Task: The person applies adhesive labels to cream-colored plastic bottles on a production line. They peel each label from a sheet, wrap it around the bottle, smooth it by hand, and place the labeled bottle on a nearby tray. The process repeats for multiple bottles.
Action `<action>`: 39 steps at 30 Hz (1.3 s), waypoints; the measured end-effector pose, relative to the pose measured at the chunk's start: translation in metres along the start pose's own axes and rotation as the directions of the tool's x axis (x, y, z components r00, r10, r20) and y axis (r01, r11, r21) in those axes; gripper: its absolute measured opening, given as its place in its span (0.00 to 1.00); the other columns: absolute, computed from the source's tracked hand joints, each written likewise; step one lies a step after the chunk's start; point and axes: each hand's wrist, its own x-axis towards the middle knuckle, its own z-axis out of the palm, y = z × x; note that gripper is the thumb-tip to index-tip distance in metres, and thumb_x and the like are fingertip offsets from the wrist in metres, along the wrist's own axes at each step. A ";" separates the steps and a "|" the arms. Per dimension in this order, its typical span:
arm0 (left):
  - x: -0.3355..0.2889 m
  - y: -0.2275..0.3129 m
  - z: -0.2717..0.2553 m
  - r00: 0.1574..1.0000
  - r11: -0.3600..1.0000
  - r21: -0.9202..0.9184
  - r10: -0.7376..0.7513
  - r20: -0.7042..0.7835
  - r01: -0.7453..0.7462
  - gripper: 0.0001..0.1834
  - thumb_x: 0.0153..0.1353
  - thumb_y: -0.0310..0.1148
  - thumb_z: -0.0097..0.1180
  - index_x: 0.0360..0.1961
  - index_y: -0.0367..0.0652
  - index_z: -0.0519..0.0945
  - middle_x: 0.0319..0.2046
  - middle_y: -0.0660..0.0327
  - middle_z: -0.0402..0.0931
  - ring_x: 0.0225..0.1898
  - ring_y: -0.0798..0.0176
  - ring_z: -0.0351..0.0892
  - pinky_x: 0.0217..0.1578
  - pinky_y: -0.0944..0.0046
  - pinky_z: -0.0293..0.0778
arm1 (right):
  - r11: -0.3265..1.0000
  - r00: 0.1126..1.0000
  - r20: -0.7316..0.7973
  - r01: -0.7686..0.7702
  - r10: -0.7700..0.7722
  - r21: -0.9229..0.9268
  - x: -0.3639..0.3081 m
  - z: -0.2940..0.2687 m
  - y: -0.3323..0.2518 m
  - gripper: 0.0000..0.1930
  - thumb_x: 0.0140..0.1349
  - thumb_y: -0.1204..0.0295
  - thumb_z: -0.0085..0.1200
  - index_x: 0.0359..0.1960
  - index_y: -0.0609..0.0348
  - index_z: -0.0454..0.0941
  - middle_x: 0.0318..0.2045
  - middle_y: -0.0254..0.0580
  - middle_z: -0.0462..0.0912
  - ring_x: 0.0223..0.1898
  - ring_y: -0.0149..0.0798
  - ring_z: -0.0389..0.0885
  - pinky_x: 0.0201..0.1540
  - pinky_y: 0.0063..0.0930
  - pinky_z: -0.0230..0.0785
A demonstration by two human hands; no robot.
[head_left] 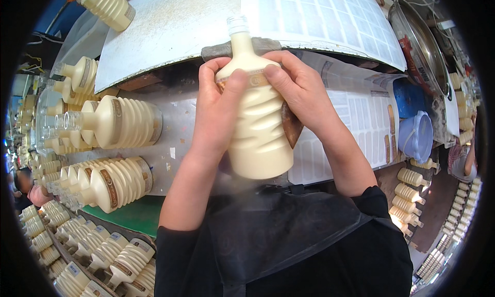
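Note:
A cream bottle [262, 147] with wavy ridged sides and a clear threaded neck is in front of me, its neck pointing away. Around its shoulder runs a brown label band [256, 80]. My left hand [219, 103] is closed around the bottle's left side, thumb on the band. On the right side my right hand [301, 88] grips it too, thumb pressed on the band's right part. A brown flat pointed piece [292, 126] shows between the bottle and my right wrist; whether I hold it, I cannot tell. Behind the neck lies a rolled grey cloth [216, 51].
Several similar labelled bottles [126, 122] crowd the table's left side, and more fill the lower left. Label sheets [356, 129] lie at right; others cover the raised white board [170, 29]. A blue-purple bucket [416, 137] and a metal basin [420, 44] stand far right.

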 end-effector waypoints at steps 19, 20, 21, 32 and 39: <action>0.000 -0.002 0.002 1.000 1.000 0.019 0.014 0.000 -0.014 0.31 0.69 0.45 0.62 0.62 0.39 0.63 0.53 0.53 0.72 0.52 0.65 0.73 0.53 0.63 0.75 | 0.993 0.999 0.034 0.020 -0.024 0.112 -0.003 -0.006 0.002 0.21 0.73 0.57 0.54 0.57 0.60 0.80 0.43 0.49 0.88 0.46 0.39 0.86 0.51 0.33 0.75; -0.001 -0.002 0.003 1.000 1.000 0.017 0.015 0.000 -0.015 0.31 0.69 0.45 0.62 0.62 0.39 0.63 0.53 0.53 0.72 0.52 0.65 0.73 0.53 0.63 0.75 | 0.996 0.999 0.028 0.023 -0.026 0.085 -0.004 -0.004 0.001 0.21 0.73 0.57 0.54 0.57 0.60 0.80 0.43 0.49 0.88 0.46 0.40 0.86 0.51 0.34 0.75; -0.001 -0.002 0.003 1.000 1.000 0.013 0.015 -0.004 -0.015 0.31 0.69 0.44 0.62 0.62 0.39 0.63 0.53 0.53 0.72 0.52 0.65 0.73 0.53 0.63 0.75 | 0.996 0.999 0.024 0.046 -0.048 0.070 -0.004 -0.003 0.001 0.22 0.73 0.56 0.55 0.57 0.60 0.80 0.42 0.49 0.88 0.46 0.40 0.86 0.51 0.34 0.75; 0.001 -0.003 0.002 1.000 0.999 0.040 0.015 0.002 -0.015 0.30 0.70 0.44 0.62 0.62 0.39 0.63 0.52 0.53 0.72 0.51 0.66 0.74 0.51 0.63 0.76 | 0.919 0.988 0.130 -0.129 0.086 0.373 -0.002 -0.008 0.007 0.21 0.77 0.58 0.48 0.58 0.63 0.80 0.45 0.37 0.85 0.45 0.27 0.80 0.50 0.23 0.74; 0.002 -0.009 -0.010 0.998 0.979 -0.197 -0.056 0.021 0.059 0.32 0.79 0.57 0.38 0.67 0.39 0.63 0.58 0.52 0.76 0.58 0.60 0.78 0.60 0.59 0.74 | 0.945 0.992 0.105 -0.106 0.077 0.309 -0.002 -0.011 0.001 0.24 0.78 0.55 0.46 0.59 0.64 0.79 0.46 0.36 0.85 0.46 0.27 0.80 0.52 0.23 0.73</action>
